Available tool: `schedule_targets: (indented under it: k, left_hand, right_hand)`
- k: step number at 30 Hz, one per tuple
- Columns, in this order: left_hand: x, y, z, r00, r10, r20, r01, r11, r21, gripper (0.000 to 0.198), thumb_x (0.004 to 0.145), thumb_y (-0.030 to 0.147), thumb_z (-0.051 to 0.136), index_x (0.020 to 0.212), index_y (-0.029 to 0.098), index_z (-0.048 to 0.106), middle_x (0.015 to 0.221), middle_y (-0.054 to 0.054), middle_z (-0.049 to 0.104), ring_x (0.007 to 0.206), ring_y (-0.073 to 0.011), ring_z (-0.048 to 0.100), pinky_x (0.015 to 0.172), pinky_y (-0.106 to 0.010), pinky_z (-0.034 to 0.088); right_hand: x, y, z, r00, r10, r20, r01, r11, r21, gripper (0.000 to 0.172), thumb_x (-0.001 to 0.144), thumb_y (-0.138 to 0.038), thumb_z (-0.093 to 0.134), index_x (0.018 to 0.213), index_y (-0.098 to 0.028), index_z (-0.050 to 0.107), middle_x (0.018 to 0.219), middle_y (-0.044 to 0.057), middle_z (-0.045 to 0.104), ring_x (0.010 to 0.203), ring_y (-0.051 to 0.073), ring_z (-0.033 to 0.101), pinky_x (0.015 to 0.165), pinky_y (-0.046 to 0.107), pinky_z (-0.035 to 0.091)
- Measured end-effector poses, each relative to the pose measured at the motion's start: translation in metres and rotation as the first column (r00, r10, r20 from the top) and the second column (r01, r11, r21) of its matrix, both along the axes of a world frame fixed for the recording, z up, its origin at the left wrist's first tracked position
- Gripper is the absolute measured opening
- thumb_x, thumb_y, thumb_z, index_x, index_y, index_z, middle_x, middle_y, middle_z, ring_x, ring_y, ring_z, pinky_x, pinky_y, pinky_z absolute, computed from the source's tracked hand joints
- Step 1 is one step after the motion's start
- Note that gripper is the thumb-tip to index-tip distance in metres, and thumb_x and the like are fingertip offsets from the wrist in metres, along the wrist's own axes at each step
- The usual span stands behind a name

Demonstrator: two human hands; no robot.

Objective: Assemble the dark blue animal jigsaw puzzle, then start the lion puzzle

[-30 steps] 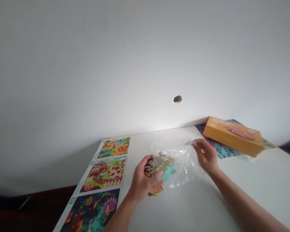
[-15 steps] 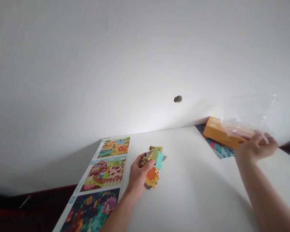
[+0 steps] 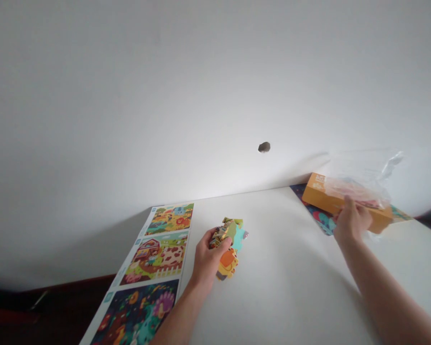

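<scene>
My left hand (image 3: 206,261) is closed round a stack of colourful puzzle pieces (image 3: 229,244), resting on the white table (image 3: 283,282) near its middle. My right hand (image 3: 351,221) is out at the right, fingers closed on a clear plastic bag (image 3: 362,177). The empty bag hangs over the orange box (image 3: 341,201) at the table's back right. The right fingertips are partly hidden behind the hand.
A long sheet of colourful farm pictures (image 3: 154,261) lies along the table's left edge. Under the orange box is a dark patterned sheet (image 3: 319,218). A plain wall with one dark spot (image 3: 264,147) rises behind the table.
The bag came off the puzzle pieces. My right hand carried it right, over the orange box, then drew back a little. My left hand stayed in place with the pieces.
</scene>
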State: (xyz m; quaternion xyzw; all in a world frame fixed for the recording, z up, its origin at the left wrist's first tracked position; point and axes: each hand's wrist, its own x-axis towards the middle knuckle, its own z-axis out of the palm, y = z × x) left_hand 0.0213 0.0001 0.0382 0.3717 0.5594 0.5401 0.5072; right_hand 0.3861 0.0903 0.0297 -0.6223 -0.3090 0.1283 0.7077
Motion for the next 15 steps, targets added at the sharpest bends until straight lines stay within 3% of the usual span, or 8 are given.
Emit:
schedule_targets:
  k: [1, 3, 4, 6, 8, 10, 12, 15]
  left_hand:
    - [0.001, 0.000, 0.000, 1.000, -0.006, 0.013, 0.006, 1.000, -0.001, 0.052, 0.067, 0.039, 0.082, 0.108, 0.014, 0.061, 0.079, -0.002, 0.069, 0.054, -0.0147, 0.064, 0.050, -0.025, 0.055]
    - [0.002, -0.001, -0.001, 0.999, -0.014, 0.042, 0.014, 1.000, 0.002, 0.052, 0.069, 0.040, 0.080, 0.110, 0.014, 0.060, 0.076, -0.001, 0.067, 0.051, -0.0151, 0.064, 0.047, -0.026, 0.055]
    - [0.003, -0.001, -0.002, 0.998, -0.020, 0.054, 0.019, 1.000, 0.006, 0.052, 0.070, 0.040, 0.080, 0.111, 0.014, 0.059, 0.076, -0.001, 0.067, 0.050, -0.0152, 0.063, 0.047, -0.026, 0.055]
    - [0.003, -0.001, -0.003, 0.997, -0.041, 0.059, 0.040, 0.999, 0.020, 0.052, 0.071, 0.040, 0.079, 0.112, 0.015, 0.059, 0.080, -0.002, 0.068, 0.052, -0.0155, 0.064, 0.049, -0.027, 0.055]
    - [0.003, -0.002, -0.002, 0.997, -0.077, 0.020, 0.076, 0.996, 0.051, 0.051, 0.071, 0.039, 0.078, 0.112, 0.016, 0.060, 0.089, -0.004, 0.071, 0.062, -0.0173, 0.068, 0.056, -0.027, 0.057]
    - [0.003, -0.003, -0.002, 0.989, -0.134, -0.059, 0.140, 0.984, 0.106, 0.049, 0.070, 0.036, 0.078, 0.112, 0.016, 0.062, 0.098, -0.005, 0.072, 0.079, -0.0205, 0.070, 0.068, -0.027, 0.058]
    - [0.003, -0.006, -0.001, 0.968, -0.210, -0.137, 0.232, 0.959, 0.163, 0.049, 0.068, 0.031, 0.079, 0.112, 0.016, 0.062, 0.105, -0.007, 0.072, 0.093, -0.0235, 0.069, 0.080, -0.029, 0.056]
    - [0.004, -0.009, -0.001, 0.934, -0.289, -0.212, 0.331, 0.922, 0.200, 0.053, 0.068, 0.024, 0.078, 0.116, 0.017, 0.059, 0.112, -0.008, 0.070, 0.099, -0.0254, 0.067, 0.088, -0.033, 0.055]
  right_hand:
    - [-0.016, -0.004, 0.002, 0.994, 0.043, -0.101, -0.051, 0.996, -0.077, 0.033, 0.086, -0.047, 0.054, 0.067, -0.025, 0.041, 0.049, -0.006, 0.039, 0.039, 0.012, 0.038, 0.034, 0.027, 0.028]
    - [-0.055, -0.016, 0.004, 0.965, 0.220, -0.144, -0.239, 0.962, -0.134, 0.036, 0.081, -0.050, 0.064, 0.067, -0.020, 0.049, 0.052, -0.004, 0.046, 0.038, 0.010, 0.040, 0.033, 0.024, 0.027]
    - [-0.076, -0.025, 0.004, 0.885, 0.433, -0.172, -0.461, 0.867, -0.191, 0.037, 0.081, -0.053, 0.064, 0.075, -0.018, 0.055, 0.057, -0.003, 0.052, 0.041, 0.010, 0.043, 0.034, 0.022, 0.029]
    - [-0.117, -0.045, 0.002, 0.613, 0.762, -0.208, -0.787, 0.563, -0.254, 0.044, 0.083, -0.056, 0.063, 0.103, -0.017, 0.059, 0.086, 0.006, 0.065, 0.054, 0.013, 0.057, 0.037, 0.021, 0.038]
    - [-0.149, -0.064, 0.000, 0.389, 0.899, -0.202, -0.910, 0.340, -0.239, 0.059, 0.083, -0.054, 0.067, 0.129, -0.021, 0.050, 0.118, 0.013, 0.062, 0.078, 0.018, 0.065, 0.047, 0.025, 0.049]
    - [-0.167, -0.077, -0.002, 0.215, 0.964, -0.159, -0.963, 0.182, -0.200, 0.063, 0.084, -0.049, 0.068, 0.136, -0.023, 0.045, 0.121, 0.012, 0.061, 0.092, 0.020, 0.064, 0.063, 0.029, 0.055]
    - [-0.172, -0.082, -0.002, 0.106, 0.985, -0.140, -0.988, 0.089, -0.123, 0.052, 0.088, -0.046, 0.066, 0.131, -0.022, 0.050, 0.116, 0.009, 0.064, 0.100, 0.021, 0.062, 0.080, 0.033, 0.054]
    - [-0.165, -0.078, -0.004, 0.057, 0.990, -0.129, -0.997, 0.050, -0.054, 0.039, 0.088, -0.044, 0.067, 0.117, -0.019, 0.058, 0.111, 0.008, 0.066, 0.102, 0.021, 0.061, 0.093, 0.037, 0.049]
